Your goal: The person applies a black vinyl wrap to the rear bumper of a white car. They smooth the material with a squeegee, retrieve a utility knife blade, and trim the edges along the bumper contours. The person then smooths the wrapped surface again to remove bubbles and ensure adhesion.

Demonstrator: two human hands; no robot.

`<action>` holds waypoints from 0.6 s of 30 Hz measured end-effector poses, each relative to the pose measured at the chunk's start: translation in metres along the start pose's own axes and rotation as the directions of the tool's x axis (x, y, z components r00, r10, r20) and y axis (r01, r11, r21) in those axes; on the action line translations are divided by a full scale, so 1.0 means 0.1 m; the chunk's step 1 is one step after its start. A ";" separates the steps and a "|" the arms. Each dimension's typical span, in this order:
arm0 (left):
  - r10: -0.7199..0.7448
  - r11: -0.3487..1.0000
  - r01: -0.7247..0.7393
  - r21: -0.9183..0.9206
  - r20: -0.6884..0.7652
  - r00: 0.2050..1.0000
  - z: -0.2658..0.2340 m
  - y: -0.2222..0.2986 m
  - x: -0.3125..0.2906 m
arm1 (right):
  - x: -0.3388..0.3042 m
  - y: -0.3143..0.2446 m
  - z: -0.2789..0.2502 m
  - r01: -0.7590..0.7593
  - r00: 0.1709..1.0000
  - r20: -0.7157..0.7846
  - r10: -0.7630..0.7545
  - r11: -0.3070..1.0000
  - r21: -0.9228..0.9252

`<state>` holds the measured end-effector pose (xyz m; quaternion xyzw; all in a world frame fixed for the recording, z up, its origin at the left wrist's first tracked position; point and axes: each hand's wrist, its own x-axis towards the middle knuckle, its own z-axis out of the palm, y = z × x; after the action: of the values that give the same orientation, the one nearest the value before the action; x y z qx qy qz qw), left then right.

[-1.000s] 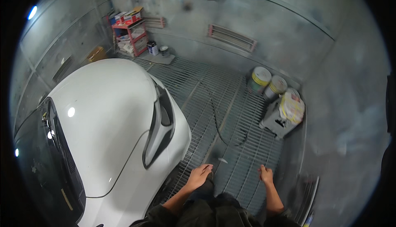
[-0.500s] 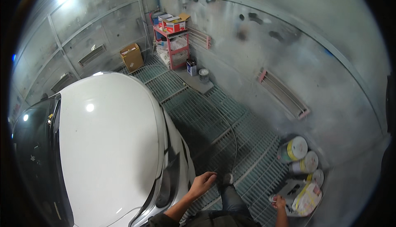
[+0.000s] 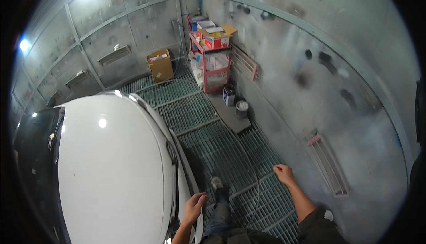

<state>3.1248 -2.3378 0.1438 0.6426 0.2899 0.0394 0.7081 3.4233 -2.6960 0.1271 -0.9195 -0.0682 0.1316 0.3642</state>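
Beside the front of a white car (image 3: 120,168), my left hand (image 3: 194,206) hangs in the air, loosely bent with its fingers partly apart. It looks free of any object. My right hand (image 3: 283,173) is out over the grated floor (image 3: 237,155) to the right, its fingers curled closed. Whether anything small is inside that hand I cannot make out. Between the two hands, one of my shoes (image 3: 216,182) is on the grating. A thin hose (image 3: 258,191) runs along the floor between my hands.
A pink-red shelf cart (image 3: 216,71) with boxes stands in the far corner. A cardboard box (image 3: 160,66) is left of it. A rectangular can (image 3: 228,95) and a round tin (image 3: 242,108) sit on a grey board (image 3: 230,121). A wall vent (image 3: 328,165) is at right.
My view has moved forward along the car toward the cart. My right hand has risen away from the plastic bag and round cans, which have left the view. The left hand now bends more loosely.
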 end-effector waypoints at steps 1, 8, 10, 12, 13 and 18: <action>0.005 0.999 -0.006 -0.040 -0.025 1.000 -0.02 0.06 0.35 | 0.40 -0.30 0.04 0.052 0.998 0.035 -0.051 0.999 -0.015; 0.038 0.999 -0.039 -0.003 -0.137 0.990 -0.20 1.10 2.40 | 2.86 -1.51 0.08 0.397 0.884 0.376 -0.279 0.872 -0.286; 0.067 0.998 -0.068 -0.002 -0.186 0.980 -0.36 1.34 2.85 | 3.52 -2.07 0.06 0.504 0.833 0.403 -0.378 0.820 -0.272; 0.079 0.997 -0.077 0.016 -0.223 0.972 -0.50 1.61 3.27 | 4.17 -2.43 0.14 0.568 0.795 0.414 -0.443 0.783 -0.253; 0.086 0.996 -0.091 -0.012 -0.225 0.971 -0.54 1.70 3.51 | 4.50 -2.55 0.13 0.587 0.784 0.420 -0.458 0.768 -0.258; -0.033 0.999 0.016 -0.045 -0.385 0.922 -0.75 1.91 4.65 | 6.51 -3.00 0.57 0.659 0.737 0.469 -0.487 0.674 -0.334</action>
<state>3.5357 -2.0392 0.1539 0.6038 0.4308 0.1623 0.6507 4.0206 -2.2970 0.1685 -0.8716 -0.4501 0.1446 0.1298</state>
